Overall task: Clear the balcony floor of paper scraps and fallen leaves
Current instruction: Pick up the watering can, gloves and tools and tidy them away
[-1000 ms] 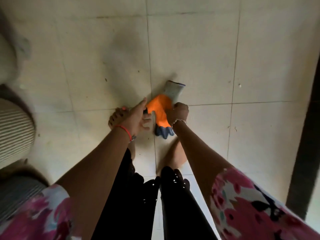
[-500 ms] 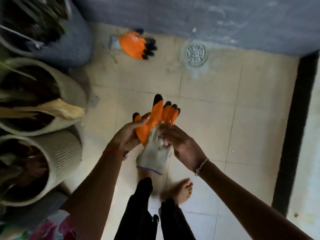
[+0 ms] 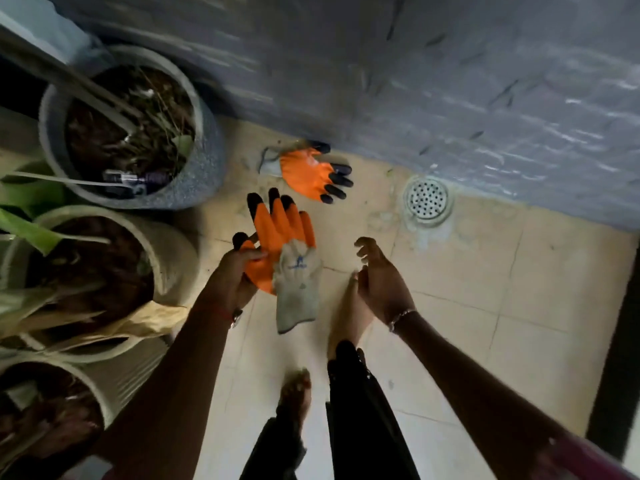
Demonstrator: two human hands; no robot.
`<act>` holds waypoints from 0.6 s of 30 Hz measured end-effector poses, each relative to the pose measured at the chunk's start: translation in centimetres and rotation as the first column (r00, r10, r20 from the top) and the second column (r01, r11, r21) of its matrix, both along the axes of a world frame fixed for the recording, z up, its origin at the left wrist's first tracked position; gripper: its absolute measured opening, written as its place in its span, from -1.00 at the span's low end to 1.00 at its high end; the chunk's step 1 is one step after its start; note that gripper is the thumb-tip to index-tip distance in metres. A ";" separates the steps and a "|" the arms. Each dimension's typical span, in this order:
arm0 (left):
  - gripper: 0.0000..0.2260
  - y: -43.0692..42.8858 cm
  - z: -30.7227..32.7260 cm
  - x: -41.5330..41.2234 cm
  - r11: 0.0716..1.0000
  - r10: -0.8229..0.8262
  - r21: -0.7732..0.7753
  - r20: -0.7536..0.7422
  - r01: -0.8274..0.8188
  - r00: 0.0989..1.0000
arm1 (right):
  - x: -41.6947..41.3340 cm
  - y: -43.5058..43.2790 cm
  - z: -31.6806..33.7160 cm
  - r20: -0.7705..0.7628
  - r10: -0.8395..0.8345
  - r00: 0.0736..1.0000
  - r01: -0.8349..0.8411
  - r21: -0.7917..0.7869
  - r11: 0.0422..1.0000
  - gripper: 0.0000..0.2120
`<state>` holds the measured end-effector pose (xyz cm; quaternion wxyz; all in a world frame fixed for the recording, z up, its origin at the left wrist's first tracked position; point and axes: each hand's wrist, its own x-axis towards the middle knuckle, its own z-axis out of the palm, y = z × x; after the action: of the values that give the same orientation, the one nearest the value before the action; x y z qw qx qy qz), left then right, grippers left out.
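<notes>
Glove in left hand: pinches the orange palm between thumb and fingers, grey cuff hanging down, dark tips pointing up. Right hand just beside it, fingers loosely curled, holding nothing. Second glove flat on floor by wall, near drain. Bare feet on tiles below the hands. Dry leaf draped over rim of pot at left, off the tiles; pale specks around the drain, too blurred to identify

speckled grey plant pot, round floor drain beside grey wall
</notes>
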<state>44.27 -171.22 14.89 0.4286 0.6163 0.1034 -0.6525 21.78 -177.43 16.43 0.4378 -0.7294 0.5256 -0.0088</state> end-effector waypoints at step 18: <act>-0.72 4.3 -23.7 -3.6 0.911 -0.376 0.374 0.582 0.174 0.721 | 15.3 -16.2 -18.2 -0.378 0.057 0.924 -0.012 0.121 0.993 0.11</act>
<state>40.67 -166.88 -8.78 0.2387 0.8664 -0.0481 -0.4359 37.09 -193.66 -1.73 0.3694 -0.6997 0.5871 0.1713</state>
